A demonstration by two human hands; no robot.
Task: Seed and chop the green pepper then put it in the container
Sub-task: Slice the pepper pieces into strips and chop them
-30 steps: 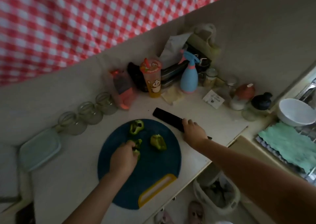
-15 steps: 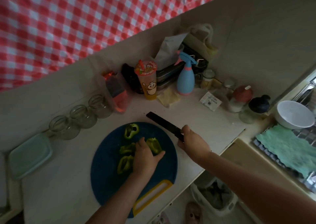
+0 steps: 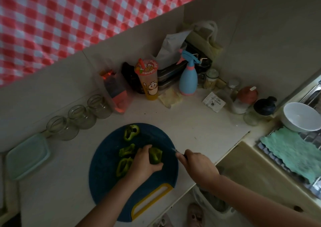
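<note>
Pepper pinned down, knife poised beside it.
The left grip (image 3: pixel 144 164) curls round the pepper chunk (image 3: pixel 156 155) mid-board (image 3: pixel 104 174), its length running twelve to six. The right grip (image 3: pixel 198 166), closed on the knife (image 3: pixel 174 150), sits at the chunk's three o'clock, the nearer hand for cutting. Cut rings (image 3: pixel 126 150) lie at nine, and the container (image 3: pixel 27 155) sits on the table farther toward nine.

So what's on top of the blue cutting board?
Three loose pepper slices, plus a larger pepper piece held by the left hand. That hand covers part of the piece and the board beneath it.
</note>
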